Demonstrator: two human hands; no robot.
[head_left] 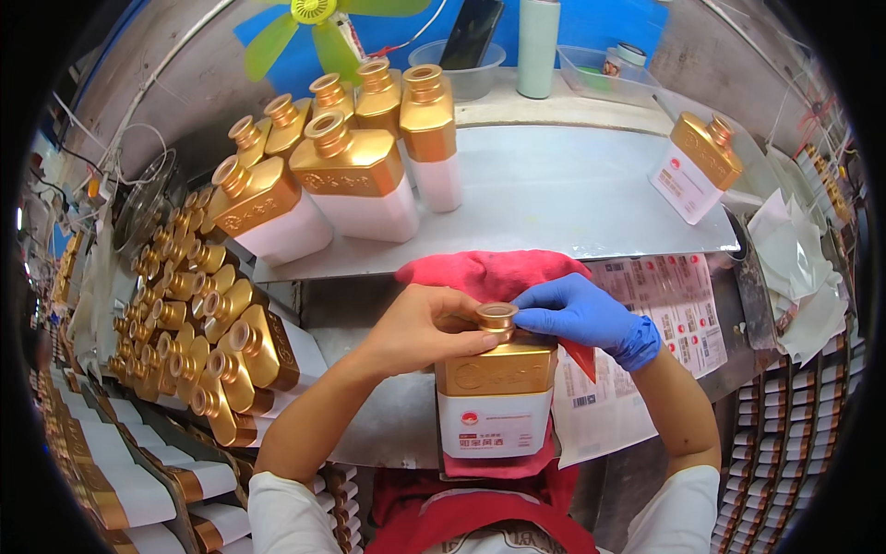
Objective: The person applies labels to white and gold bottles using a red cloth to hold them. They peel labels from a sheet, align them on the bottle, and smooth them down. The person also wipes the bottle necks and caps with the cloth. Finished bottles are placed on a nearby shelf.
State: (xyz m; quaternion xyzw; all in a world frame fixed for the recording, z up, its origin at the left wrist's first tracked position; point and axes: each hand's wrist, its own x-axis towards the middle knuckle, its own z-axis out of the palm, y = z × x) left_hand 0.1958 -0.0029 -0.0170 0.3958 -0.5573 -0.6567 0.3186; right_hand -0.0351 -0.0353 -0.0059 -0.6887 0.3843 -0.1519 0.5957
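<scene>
A white bottle point(491, 427) with gold shoulders and a printed front stands upright before me on a red cloth point(498, 268). My bare left hand point(420, 328) is closed at its gold neck, thumb and fingers against the left side. From the other side my right hand point(581, 319), in a blue glove, pinches the neck with thumb and forefinger. A flat, pointed red piece point(580, 358) juts out below the gloved hand; whether the palm grips it is hidden. To the right of the bottle lies a sheet of printed labels point(664, 323).
Several gold-and-white bottles point(360, 198) stand at the back left of a grey board point(544, 185); one labelled bottle point(697, 166) stands at its right end. Many more bottles point(217, 305) are stacked at left. Crumpled white paper point(794, 268) lies at right. Behind is a green fan point(318, 37).
</scene>
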